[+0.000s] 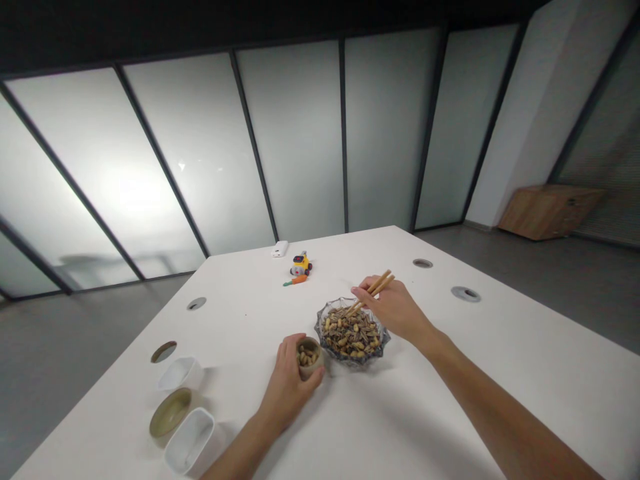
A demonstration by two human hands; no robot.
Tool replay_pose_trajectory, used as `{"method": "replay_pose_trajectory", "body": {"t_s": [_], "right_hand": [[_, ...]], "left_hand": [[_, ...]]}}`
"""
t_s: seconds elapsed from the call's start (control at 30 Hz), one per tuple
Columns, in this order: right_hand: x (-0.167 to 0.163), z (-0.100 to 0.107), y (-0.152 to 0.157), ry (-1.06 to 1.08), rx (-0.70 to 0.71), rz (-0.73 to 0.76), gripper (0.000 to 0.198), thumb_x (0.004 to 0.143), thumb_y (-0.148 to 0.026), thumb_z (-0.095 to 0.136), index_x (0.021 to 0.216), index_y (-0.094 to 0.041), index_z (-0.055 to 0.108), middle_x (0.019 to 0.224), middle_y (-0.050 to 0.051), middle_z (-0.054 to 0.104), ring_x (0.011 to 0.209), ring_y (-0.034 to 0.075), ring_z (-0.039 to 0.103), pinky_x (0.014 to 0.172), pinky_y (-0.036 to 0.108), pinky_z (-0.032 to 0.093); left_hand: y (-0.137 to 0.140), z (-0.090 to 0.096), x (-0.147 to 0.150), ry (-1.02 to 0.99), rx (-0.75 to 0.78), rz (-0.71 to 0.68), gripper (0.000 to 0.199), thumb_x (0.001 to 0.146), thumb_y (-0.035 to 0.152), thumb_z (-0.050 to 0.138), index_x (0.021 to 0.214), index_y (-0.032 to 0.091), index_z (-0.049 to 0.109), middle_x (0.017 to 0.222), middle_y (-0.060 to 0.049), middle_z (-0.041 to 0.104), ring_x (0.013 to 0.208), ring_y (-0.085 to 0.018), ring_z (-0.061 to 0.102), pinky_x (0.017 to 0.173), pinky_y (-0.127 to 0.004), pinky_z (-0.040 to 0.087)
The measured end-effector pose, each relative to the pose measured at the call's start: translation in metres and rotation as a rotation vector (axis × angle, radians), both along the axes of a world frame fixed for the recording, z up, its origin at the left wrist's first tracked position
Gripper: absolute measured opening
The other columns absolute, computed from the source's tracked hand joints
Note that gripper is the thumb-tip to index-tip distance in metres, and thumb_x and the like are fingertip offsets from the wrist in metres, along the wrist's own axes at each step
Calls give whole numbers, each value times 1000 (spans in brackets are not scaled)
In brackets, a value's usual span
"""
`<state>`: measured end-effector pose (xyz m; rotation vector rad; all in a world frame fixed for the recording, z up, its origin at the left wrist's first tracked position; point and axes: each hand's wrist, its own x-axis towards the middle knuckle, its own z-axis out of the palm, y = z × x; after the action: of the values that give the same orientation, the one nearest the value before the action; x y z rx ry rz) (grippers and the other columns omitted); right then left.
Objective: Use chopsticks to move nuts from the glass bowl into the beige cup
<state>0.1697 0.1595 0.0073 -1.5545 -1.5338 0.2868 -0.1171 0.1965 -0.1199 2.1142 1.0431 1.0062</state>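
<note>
Wrapped round a small beige cup (315, 367), my left hand (290, 377) keeps it on the white table just left of a glass bowl (385, 343). Several peanuts (306, 355) lie inside the cup. Heaped in the clear, scalloped bowl are sunflower seeds (345, 327) mixed with peanuts. My right hand (393, 303) grips a pair of wooden chopsticks (381, 285) above the bowl's right side. Their tips reach down to the heap; whether anything is pinched between them is too small to tell.
At the near left stand a white dish (180, 375), an olive bowl (171, 415) and another white dish (193, 443). Farther back are a yellow toy truck (301, 265), a toy carrot (295, 281) and a white device (281, 249). Round cable holes (423, 263) pierce the table (240, 333).
</note>
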Motion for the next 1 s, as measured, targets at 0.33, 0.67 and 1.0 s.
{"method": "replay_pose_trajectory", "body": {"t_s": [0.33, 0.67, 1.0], "right_hand": [[-4, 6, -3, -37, -54, 63, 33, 99, -48, 66, 73, -28, 70, 71, 1, 76, 78, 25, 74, 83, 36, 54], [-5, 7, -3, -13, -81, 103, 29, 96, -43, 67, 72, -27, 69, 77, 1, 79, 81, 24, 74, 86, 35, 56], [-5, 5, -4, -3, -102, 161, 22, 96, -40, 70, 82, -25, 77, 89, 5, 82, 87, 25, 75, 89, 36, 56]], "left_hand": [[-2, 4, 1, 19, -44, -1, 58, 85, 32, 78, 140, 23, 61, 137, -14, 69, 132, -34, 67, 121, -57, 53], [-2, 3, 1, 8, -42, -3, 59, 86, 32, 79, 141, 24, 60, 137, -14, 69, 131, -33, 68, 119, -53, 56], [0, 1, 0, -2, -37, -5, 59, 85, 33, 80, 140, 24, 61, 137, -14, 69, 130, -34, 68, 120, -55, 55]]}}
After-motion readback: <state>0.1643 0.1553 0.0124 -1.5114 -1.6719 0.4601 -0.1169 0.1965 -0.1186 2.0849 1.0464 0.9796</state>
